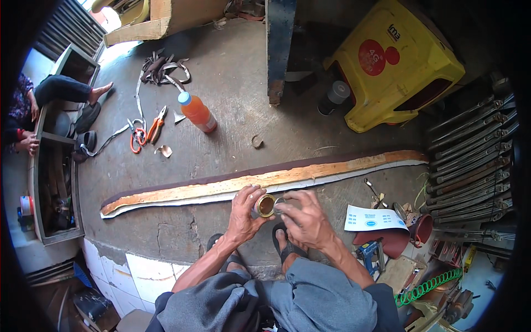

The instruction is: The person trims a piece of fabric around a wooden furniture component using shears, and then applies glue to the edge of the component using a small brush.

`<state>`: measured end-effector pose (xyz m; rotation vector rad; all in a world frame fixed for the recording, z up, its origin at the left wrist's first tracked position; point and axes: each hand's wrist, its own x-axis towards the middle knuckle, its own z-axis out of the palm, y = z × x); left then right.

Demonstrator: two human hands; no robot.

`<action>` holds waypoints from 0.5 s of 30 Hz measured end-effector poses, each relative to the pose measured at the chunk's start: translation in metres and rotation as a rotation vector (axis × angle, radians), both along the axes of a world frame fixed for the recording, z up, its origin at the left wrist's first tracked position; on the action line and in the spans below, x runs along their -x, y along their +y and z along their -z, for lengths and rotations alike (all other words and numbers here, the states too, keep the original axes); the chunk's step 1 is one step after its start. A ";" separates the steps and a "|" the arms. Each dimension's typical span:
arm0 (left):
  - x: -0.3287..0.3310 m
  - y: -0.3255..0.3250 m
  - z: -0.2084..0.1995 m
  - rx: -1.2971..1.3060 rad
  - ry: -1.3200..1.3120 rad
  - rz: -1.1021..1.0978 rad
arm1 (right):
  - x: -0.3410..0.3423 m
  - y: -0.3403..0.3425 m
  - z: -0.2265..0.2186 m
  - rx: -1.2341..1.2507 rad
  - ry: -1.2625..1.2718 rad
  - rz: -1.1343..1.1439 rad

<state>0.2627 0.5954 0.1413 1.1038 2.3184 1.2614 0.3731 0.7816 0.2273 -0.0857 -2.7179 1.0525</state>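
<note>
Gripping a small open tin (265, 206) by its wall, the left hand (246, 213) holds it above the floor (232, 149) near the tiled edge (152, 271); the right hand (304, 218) pinches what looks like its lid (280, 206). I'd guess the tin light, rigid, slick-rimmed; best held round the body.

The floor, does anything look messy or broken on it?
Yes. Dark and pale strips lie tangled in a heap beyond the orange bottle, not laid straight. The concrete floor looks cracked left of the left sandal, with jagged lines.
</note>
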 end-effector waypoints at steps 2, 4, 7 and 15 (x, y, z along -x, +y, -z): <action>-0.001 -0.001 0.003 -0.012 0.017 -0.006 | 0.001 -0.006 0.009 -0.031 -0.010 -0.064; -0.001 -0.003 0.004 -0.043 0.012 0.012 | 0.006 -0.015 0.003 0.068 -0.049 -0.017; -0.010 -0.004 0.002 -0.043 0.004 0.006 | 0.000 -0.017 0.012 -0.015 -0.134 -0.061; -0.011 -0.006 0.004 -0.026 0.015 0.044 | -0.013 -0.022 0.032 -0.022 -0.097 -0.009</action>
